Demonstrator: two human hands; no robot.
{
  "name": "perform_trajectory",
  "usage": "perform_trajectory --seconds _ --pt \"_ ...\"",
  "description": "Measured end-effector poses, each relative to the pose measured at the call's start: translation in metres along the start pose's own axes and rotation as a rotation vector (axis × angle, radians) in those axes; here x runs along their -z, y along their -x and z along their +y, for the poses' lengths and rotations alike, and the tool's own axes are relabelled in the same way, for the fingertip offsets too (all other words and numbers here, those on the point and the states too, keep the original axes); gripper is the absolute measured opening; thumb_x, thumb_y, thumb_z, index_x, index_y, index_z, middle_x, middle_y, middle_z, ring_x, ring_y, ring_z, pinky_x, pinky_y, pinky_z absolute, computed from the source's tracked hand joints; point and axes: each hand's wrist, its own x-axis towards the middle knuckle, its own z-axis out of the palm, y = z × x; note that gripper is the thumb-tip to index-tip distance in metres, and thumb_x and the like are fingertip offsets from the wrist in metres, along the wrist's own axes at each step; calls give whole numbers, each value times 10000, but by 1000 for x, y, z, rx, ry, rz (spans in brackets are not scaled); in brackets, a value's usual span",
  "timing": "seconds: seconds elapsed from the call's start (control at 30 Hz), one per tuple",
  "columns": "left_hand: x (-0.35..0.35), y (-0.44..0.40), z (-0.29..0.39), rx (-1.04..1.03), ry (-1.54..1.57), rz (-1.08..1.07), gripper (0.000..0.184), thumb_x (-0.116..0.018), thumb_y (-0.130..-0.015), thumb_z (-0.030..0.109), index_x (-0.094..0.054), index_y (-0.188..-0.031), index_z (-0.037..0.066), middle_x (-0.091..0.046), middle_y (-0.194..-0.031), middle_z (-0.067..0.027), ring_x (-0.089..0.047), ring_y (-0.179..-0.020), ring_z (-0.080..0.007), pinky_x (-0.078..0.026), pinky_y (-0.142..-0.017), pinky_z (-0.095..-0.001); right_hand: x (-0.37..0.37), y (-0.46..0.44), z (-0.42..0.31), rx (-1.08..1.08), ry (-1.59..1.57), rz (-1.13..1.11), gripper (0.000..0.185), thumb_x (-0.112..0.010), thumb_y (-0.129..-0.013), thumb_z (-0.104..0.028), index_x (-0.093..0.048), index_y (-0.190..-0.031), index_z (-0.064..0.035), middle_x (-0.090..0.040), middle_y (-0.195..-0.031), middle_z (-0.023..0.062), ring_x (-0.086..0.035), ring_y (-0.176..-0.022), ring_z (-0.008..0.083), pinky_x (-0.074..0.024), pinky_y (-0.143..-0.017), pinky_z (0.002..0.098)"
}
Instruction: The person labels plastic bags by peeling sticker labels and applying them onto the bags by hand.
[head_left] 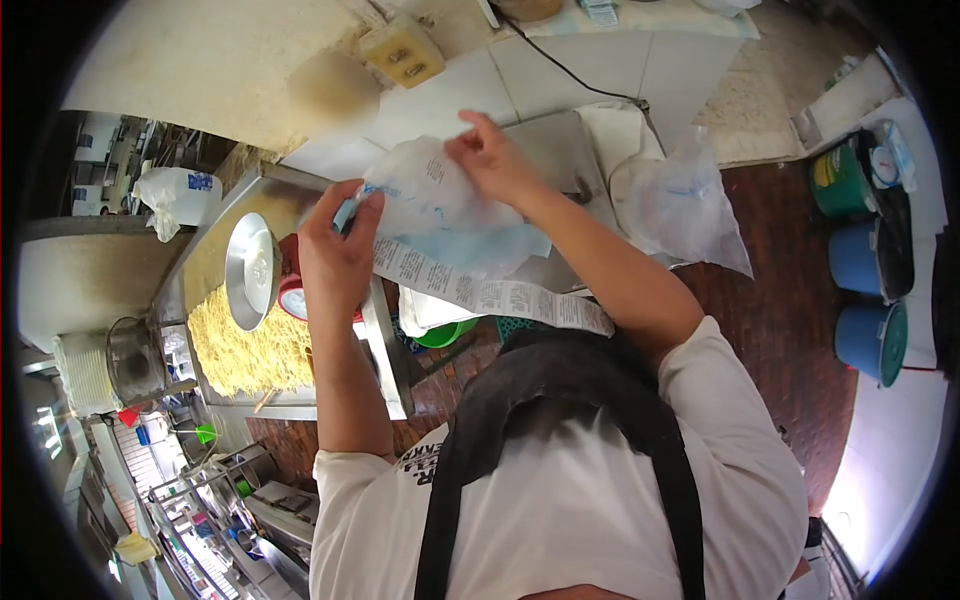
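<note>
My left hand [340,240] is closed at the end of a long strip of printed labels [490,293], with a small bluish piece between thumb and fingers. The strip trails to the right, close to my apron. A clear plastic bag [415,185] with blue print and a small text label lies just beyond, its left edge by my left fingertips. Over the bag's right side is my right hand [490,165], fingers apart and slightly blurred. Pale blue sheet material [500,250] shows beneath the bag. What the bag contains is unclear.
At left, a metal bowl [252,270] sits on a red scale [291,280] beside a tray of yellow noodles [245,345]. Another clear bag [690,200] lies at right. Blue bins [868,340] stand along the right wall. A cable [570,75] crosses the tiles.
</note>
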Motion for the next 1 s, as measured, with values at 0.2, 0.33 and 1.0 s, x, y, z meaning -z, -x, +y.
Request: perform_trajectory --seconds 0.2,0.33,1.0 --pt "-2 4 5 67 11 1 241 -717 -897 203 -666 -1018 1 -620 -725 -62 -523 -672 -103 -445 -628 -260 -24 27 3 394 341 59 917 -718 -877 -437 -178 -1535 -97 -490 -1392 194 -493 -1271 275 -399 -1058 390" --pt "-6 5 4 -102 74 174 207 -746 -869 127 -679 -1028 11 -632 -789 -37 -536 -720 -88 -451 -653 -236 1 39 -9 505 120 56 763 -771 -823 -387 -412 -1429 -93 -529 -1305 178 -481 -1250 331 -395 -1051 434" --pt "-56 64 -123 306 290 -87 691 -815 -794 193 -465 -1348 -29 -652 -1138 -185 -641 -978 -217 -514 -863 -323 7 28 -66 780 377 94 58 -692 -857 -74 -650 -845 -37 -593 -815 83 -612 -737 239 -506 -670 335"
